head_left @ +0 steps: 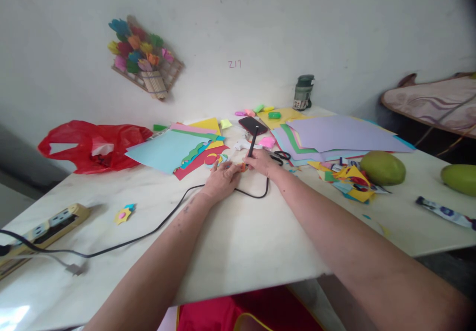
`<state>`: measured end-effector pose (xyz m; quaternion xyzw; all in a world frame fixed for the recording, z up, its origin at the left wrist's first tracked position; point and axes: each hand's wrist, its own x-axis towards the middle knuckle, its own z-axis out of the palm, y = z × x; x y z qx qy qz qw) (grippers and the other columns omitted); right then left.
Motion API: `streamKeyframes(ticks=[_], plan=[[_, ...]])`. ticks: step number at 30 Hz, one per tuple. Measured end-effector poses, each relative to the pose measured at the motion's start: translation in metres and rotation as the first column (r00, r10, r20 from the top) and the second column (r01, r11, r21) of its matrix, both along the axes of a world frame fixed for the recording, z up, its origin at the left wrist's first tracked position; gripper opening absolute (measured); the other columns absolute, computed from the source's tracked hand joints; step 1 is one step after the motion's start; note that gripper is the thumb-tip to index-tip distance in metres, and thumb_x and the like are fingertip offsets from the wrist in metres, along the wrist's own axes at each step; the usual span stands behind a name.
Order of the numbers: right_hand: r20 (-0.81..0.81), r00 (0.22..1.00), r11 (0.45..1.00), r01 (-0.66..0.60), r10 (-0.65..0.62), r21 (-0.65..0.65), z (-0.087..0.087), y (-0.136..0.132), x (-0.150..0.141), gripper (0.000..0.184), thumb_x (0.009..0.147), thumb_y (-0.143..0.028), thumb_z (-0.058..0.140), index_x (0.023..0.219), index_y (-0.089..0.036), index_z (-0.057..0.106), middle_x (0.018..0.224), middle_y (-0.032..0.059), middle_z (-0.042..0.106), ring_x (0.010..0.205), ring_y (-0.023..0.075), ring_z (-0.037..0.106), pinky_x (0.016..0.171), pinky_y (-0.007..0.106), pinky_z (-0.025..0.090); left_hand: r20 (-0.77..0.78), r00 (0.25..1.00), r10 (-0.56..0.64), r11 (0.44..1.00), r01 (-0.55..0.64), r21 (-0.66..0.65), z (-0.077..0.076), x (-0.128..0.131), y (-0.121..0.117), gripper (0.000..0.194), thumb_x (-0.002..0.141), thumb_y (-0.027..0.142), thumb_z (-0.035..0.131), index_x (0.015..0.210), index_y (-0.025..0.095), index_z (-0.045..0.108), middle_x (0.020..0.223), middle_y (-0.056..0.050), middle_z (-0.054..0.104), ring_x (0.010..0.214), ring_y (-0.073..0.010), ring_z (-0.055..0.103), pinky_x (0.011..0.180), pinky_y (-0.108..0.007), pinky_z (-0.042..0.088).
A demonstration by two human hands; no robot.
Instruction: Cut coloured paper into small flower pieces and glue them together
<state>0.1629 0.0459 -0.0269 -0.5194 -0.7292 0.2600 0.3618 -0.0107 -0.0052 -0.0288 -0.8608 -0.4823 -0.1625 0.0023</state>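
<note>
In the middle of the white table, my right hand [259, 161] is closed round a black pen [253, 141], its upper end tilted away from me. Its tip is hidden by the fingers. A small orange piece of paper [241, 167] lies beside the tip, and the fingers of my left hand [222, 176] hold it at its edge. Just beyond the left hand is a small cluster of coloured paper cutouts [212, 160]. Black-handled scissors [281, 156] rest right of my right hand. A white object [242, 145] lies behind the hands, only partly visible.
Coloured paper sheets lie left [167, 150] and right [338, 132]. A phone [253, 125] is behind the pen. A black cord [148, 234] crosses from the power strip [48, 231]. Paper scraps [351, 182], a green fruit [383, 167], a tube [446, 213] and a red bag [92, 147] surround the workspace.
</note>
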Motion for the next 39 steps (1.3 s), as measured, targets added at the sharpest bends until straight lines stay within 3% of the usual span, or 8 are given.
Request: streamKeyframes(ticks=[39], plan=[[0.054, 0.998, 1.0, 0.021, -0.021, -0.002, 0.0029, -0.0023, -0.0008, 0.015, 0.078, -0.028, 0.056, 0.071, -0.016, 0.062, 0.056, 0.0007, 0.061, 0.062, 0.0149, 0.059, 0.061, 0.023, 0.043, -0.035, 0.999, -0.013, 0.999, 0.012, -0.039, 0.003, -0.0008, 0.0009, 0.036, 0.086, 0.025, 0.044, 0.121, 0.026, 0.051, 0.117, -0.006, 0.062, 0.125, -0.0242, 0.042, 0.11, -0.055, 0.018]])
